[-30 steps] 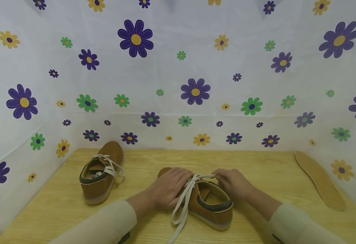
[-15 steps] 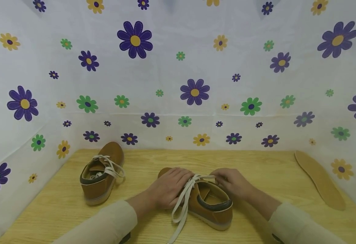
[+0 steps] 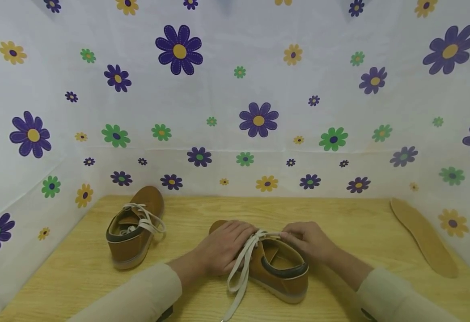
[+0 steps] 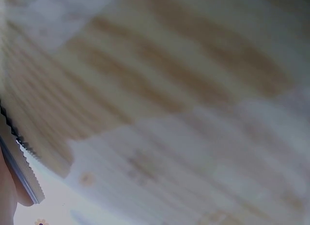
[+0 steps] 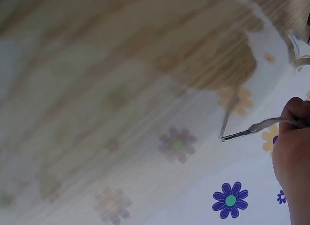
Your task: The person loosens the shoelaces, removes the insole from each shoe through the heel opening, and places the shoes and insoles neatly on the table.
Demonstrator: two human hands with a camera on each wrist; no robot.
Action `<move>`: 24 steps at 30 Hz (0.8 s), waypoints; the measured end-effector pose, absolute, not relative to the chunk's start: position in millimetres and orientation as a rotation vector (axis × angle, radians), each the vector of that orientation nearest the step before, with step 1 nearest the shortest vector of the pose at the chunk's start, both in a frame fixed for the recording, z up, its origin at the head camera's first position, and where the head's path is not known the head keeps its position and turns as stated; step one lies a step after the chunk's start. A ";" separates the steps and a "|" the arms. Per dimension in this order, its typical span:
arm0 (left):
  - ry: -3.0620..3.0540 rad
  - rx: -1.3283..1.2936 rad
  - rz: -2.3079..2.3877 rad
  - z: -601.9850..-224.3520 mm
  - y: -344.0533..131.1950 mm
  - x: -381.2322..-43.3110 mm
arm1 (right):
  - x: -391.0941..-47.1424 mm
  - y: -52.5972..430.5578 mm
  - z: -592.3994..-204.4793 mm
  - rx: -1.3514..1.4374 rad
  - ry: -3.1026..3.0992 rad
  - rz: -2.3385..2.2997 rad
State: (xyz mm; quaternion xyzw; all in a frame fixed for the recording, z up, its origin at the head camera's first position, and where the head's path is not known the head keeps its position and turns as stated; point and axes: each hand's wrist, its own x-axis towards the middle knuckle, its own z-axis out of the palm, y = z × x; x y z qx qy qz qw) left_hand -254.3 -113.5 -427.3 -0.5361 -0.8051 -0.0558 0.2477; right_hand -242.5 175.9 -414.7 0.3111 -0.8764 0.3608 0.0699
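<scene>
In the head view a brown leather shoe (image 3: pixel 285 284) with a dark padded collar lies on the wooden table, its heel toward me. My left hand (image 3: pixel 220 250) lies over its front part and grips it, covering most of the toe. A knot of pale flat shoelace (image 3: pixel 240 273) sits at the throat, with a loop and an end hanging down the near side. To the right of the knot, my right hand (image 3: pixel 311 243) pinches a lace end between thumb and forefinger. The right wrist view shows a lace tip (image 5: pixel 237 135) sticking out beyond that hand. Only the ribbed sole edge (image 4: pixel 24 162) shows in the left wrist view.
A matching brown shoe (image 3: pixel 132 250) with laces stands at the left. A tan insole (image 3: pixel 424 241) lies at the right edge of the wooden table (image 3: pixel 194 297). White cloth (image 3: pixel 218 89) printed with flowers stands around the back and sides.
My right fingers have shifted slightly on the lace beside the knot. The left hand and the shoe stay in place.
</scene>
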 end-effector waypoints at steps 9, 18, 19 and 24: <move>-2.199 -1.456 -0.155 -429.3 -113.1 -255.1 | -241.3 173.9 -415.4 0.922 -2.637 1.006; -2.221 -1.462 -0.171 -429.9 -112.1 -255.6 | -239.4 175.0 -414.9 0.867 -2.670 1.017; -2.224 -1.460 -0.173 -429.4 -112.3 -255.5 | -239.5 174.8 -414.5 0.861 -2.672 1.015; -2.227 -1.446 -0.155 -426.8 -113.9 -255.1 | -241.7 173.8 -413.9 0.843 -2.640 0.966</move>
